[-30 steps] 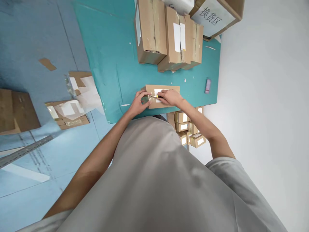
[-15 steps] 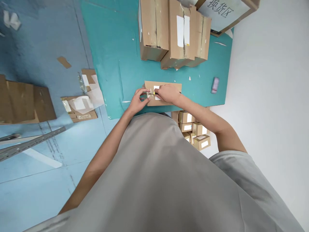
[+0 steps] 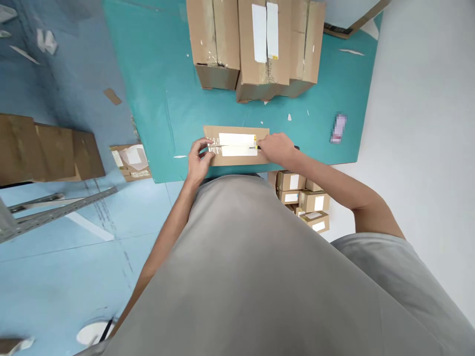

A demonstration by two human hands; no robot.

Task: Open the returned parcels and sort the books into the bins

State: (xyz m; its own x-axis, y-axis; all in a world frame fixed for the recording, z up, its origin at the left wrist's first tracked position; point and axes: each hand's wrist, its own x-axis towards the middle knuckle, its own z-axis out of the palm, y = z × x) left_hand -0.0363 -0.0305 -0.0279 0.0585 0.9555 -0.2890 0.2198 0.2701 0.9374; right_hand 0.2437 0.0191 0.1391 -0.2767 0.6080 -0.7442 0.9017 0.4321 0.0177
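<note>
A small cardboard box [image 3: 237, 160] lies flat near the front edge of the teal table, with a white label split along the middle seam and clear tape at its left end. My left hand [image 3: 199, 157] grips that left end, fingers and thumb curled on the taped part. Wrapped around a utility knife [image 3: 297, 147], my right hand [image 3: 277, 148] is over the box's right end. The blade points left into the seam at the label's right edge; most of the handle is hidden in my fist.
Several larger taped cartons [image 3: 262, 81] stand at the back of the teal table [image 3: 156, 118]. A pixelated pinkish object [image 3: 338, 128] lies at right, with paper scraps about. Small boxes [image 3: 291, 189] are stacked below the right front edge. Brown cartons [image 3: 55, 153] and a metal rail [image 3: 74, 207] are at left.
My right hand has drawn the knife rightward along the seam, from the left part of the label to its right edge. My left hand stays at the box's left end. The view has shifted.
</note>
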